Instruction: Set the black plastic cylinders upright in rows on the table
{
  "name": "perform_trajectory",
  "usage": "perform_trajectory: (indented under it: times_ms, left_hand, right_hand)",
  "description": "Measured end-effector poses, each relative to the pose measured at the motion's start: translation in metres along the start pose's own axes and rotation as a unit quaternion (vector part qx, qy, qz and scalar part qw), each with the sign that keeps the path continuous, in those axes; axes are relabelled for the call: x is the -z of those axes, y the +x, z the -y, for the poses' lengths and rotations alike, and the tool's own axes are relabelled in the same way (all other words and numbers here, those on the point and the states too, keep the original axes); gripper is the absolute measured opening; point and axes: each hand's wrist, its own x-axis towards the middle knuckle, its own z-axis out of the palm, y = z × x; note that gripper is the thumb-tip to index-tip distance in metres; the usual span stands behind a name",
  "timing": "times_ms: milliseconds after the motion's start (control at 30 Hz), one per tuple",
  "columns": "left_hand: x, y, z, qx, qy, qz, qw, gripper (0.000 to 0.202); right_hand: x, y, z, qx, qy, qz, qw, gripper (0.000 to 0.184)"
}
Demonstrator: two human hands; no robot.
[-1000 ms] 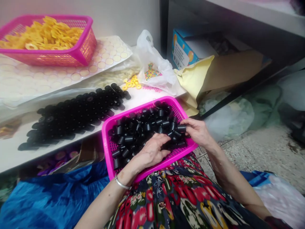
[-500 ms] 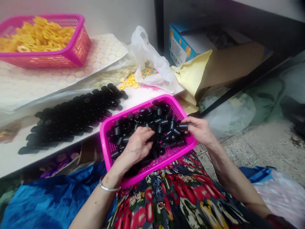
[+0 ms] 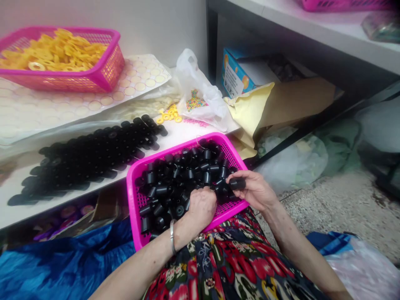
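White table (image 3: 179, 130) at left. Pink basket (image 3: 130, 208) at person's waist, beside table edge, holding loose heap (image 3: 162, 190) of black pieces; block (image 3: 90, 156) of similar pieces on table. Left hand (image 3: 202, 206) over basket's near side, fingers curled; fingertips hidden, cannot tell whether gripping. Right hand (image 3: 254, 189) at basket's right end, pinching one black piece (image 3: 237, 183).
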Motion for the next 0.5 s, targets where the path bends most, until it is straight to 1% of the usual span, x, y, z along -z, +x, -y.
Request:
perform_trajectory:
  times_ms: [67, 100, 133, 200, 267, 300, 367, 433, 500]
  left_hand:
    - [-0.001, -0.002, 0.009, -0.005, -0.081, -0.05, 0.995, 0.016]
    - [0.001, -0.004, 0.013, 0.003, -0.145, -0.081, 0.986, 0.015]
    - [0.003, -0.006, 0.018, 0.015, -0.219, -0.108, 0.97, 0.014]
    - [0.011, -0.009, 0.024, 0.037, -0.371, -0.132, 0.918, 0.018]
    - [0.02, -0.012, 0.028, 0.032, -0.486, -0.134, 0.863, 0.022]
    - [0.024, -0.013, 0.029, 0.024, -0.521, -0.138, 0.842, 0.023]
    - [0.028, -0.014, 0.032, 0.011, -0.553, -0.157, 0.818, 0.021]
    - [0.029, -0.014, 0.035, 0.007, -0.563, -0.179, 0.807, 0.021]
    - [0.026, -0.013, 0.039, 0.004, -0.573, -0.187, 0.798, 0.022]
  right_hand:
    - [-0.004, -0.001, -0.001, -0.022, 0.032, 0.027, 0.999, 0.023]
    - [-0.006, -0.001, 0.0, -0.034, 0.044, 0.042, 0.998, 0.023]
    - [-0.009, -0.001, 0.0, -0.045, 0.054, 0.054, 0.996, 0.023]
    - [-0.015, 0.001, 0.0, -0.055, 0.066, 0.07, 0.994, 0.027]
    - [-0.022, 0.003, 0.0, -0.038, 0.061, 0.068, 0.995, 0.028]
    - [-0.026, 0.005, -0.001, -0.021, 0.048, 0.064, 0.997, 0.029]
    - [-0.034, 0.008, -0.001, 0.017, -0.003, 0.052, 0.998, 0.032]
    - [-0.041, 0.01, -0.001, 0.051, -0.085, 0.05, 0.994, 0.032]
    - [-0.046, 0.01, 0.002, 0.088, -0.185, 0.062, 0.977, 0.033]
